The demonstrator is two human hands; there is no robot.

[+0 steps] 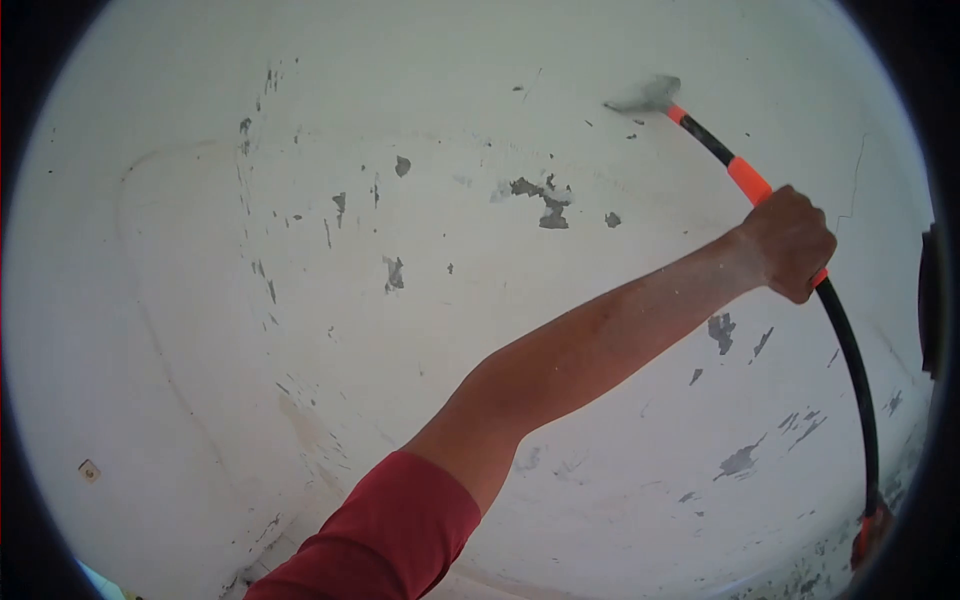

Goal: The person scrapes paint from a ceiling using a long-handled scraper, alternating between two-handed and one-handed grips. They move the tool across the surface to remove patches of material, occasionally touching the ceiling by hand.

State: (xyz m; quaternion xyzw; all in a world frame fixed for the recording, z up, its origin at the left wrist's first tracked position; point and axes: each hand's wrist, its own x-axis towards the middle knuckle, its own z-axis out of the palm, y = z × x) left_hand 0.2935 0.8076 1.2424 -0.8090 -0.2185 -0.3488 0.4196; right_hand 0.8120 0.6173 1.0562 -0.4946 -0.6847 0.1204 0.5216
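My left hand [790, 240] is closed in a fist around the shaft of a long-handled tool with a black and orange handle [848, 345]. That arm reaches up from the lower left in a red sleeve. The tool's grey head [645, 95] is at the upper right, against or close to the wall; it is blurred, so its exact kind and any contact cannot be told. Near the lower right edge, my right hand [872, 538] is wrapped round the lower end of the handle, partly in shadow and cut off by the lens rim.
A pale wall [450, 350] fills most of the view, with several grey patches of bare surface, such as a chipped patch [553, 210]. A small wall socket [90, 470] is at the lower left. Something dark [930, 300] stands at the right edge.
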